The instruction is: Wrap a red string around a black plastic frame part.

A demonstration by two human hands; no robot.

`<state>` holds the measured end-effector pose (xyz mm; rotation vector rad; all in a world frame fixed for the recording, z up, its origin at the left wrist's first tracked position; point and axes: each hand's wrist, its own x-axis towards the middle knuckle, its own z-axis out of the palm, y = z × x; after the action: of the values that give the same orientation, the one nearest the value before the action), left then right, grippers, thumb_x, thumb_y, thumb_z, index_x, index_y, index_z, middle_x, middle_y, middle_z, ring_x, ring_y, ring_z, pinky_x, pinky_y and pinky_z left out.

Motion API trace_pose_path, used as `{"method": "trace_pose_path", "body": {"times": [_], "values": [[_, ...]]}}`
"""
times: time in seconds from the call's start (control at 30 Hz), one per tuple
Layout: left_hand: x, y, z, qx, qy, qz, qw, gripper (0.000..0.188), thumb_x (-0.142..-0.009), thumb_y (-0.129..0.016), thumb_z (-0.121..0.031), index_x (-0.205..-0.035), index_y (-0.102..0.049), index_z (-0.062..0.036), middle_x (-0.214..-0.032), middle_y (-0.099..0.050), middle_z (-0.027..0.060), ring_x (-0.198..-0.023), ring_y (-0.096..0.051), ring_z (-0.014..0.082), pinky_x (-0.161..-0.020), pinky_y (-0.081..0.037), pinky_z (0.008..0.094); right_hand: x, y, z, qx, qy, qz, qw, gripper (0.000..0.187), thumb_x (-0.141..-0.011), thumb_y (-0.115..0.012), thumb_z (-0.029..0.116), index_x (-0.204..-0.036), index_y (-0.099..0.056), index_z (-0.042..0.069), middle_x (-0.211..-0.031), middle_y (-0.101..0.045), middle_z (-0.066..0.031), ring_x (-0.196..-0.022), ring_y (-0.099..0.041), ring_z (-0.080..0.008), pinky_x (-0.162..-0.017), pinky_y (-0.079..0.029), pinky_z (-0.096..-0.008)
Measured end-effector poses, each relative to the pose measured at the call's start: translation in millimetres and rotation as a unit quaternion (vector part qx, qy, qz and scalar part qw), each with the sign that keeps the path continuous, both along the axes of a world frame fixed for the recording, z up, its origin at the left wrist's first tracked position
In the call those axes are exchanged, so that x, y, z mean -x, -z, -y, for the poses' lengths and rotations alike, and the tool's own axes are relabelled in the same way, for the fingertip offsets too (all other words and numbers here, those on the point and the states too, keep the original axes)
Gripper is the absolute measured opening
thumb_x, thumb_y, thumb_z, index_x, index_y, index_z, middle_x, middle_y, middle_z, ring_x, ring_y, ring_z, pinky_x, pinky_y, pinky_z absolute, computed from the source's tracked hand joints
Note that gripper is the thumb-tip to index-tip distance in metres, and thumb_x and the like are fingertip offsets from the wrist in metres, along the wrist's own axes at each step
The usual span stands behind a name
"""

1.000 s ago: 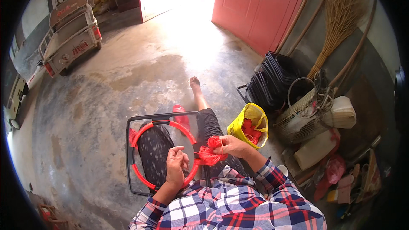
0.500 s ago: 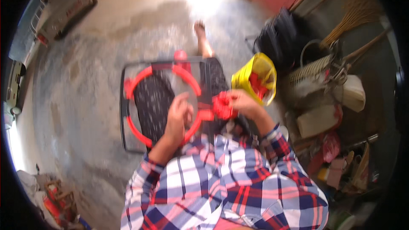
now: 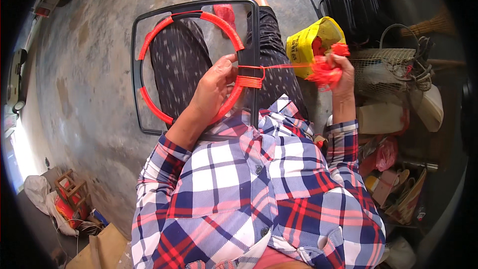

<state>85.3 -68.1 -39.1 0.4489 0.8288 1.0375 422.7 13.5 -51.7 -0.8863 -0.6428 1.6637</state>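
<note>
Plainly, the right hand (image 3: 342, 74) grasps a loose red cord bundle (image 3: 323, 73), held out beside the frame's right edge, just by the yellow bag. The left hand (image 3: 214, 88) has its fingers bent at the ring's right side; whether they grip it, I cannot tell.

From the bundle, a red strand (image 3: 289, 65) runs straight to the right edge of a black frame (image 3: 256, 35), where a small loop shows. Just below the loop, a wrapped cord band (image 3: 250, 81) binds the frame's right edge to the ring (image 3: 225, 27). The ring sits within the frame, red wrapping covering it in sections with black between them. The frame lies over the person's dark, flecked trousers (image 3: 177, 62).

Farther out, the yellow bag (image 3: 301, 45) stands on the floor (image 3: 94, 94) with red material inside. Toward the floor's right edge are a stack of black frames (image 3: 354, 2) and a mesh basket (image 3: 381, 65). A wooden stool (image 3: 73, 189) is near its lower left corner.
</note>
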Motion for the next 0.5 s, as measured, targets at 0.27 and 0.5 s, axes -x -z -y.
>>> {"method": "trace_pose_path", "body": {"times": [0.27, 0.5], "values": [[-5, 6, -5, -0.011, 0.042, 0.039, 0.998, 0.036, -0.091, -0.044, -0.013, -0.125, -0.051, 0.0009, -0.112, -0.064, 0.0139, -0.089, -0.065, 0.0185, -0.076, -0.052, 0.031, 59, 1, 27, -0.033, -0.068, 0.128, 0.989, 0.01, -0.092, -0.059, 0.01, -0.098, -0.061, 0.002, -0.069, -0.052, -0.0001, -0.059, -0.051, -0.0102, -0.057, -0.044, -0.026], [-4, 8, -9, -0.016, 0.044, 0.023, 0.999, 0.027, -0.092, -0.044, -0.008, -0.116, -0.054, 0.0007, -0.094, -0.067, 0.0121, -0.069, -0.065, 0.0174, -0.064, -0.054, 0.0282, 118, -7, 51, 0.066, -0.295, 0.132, 0.944, 0.012, -0.09, -0.064, 0.015, -0.093, -0.062, 0.004, -0.068, -0.053, 0.0026, -0.058, -0.048, -0.0071, -0.054, -0.036, -0.0214]]}}
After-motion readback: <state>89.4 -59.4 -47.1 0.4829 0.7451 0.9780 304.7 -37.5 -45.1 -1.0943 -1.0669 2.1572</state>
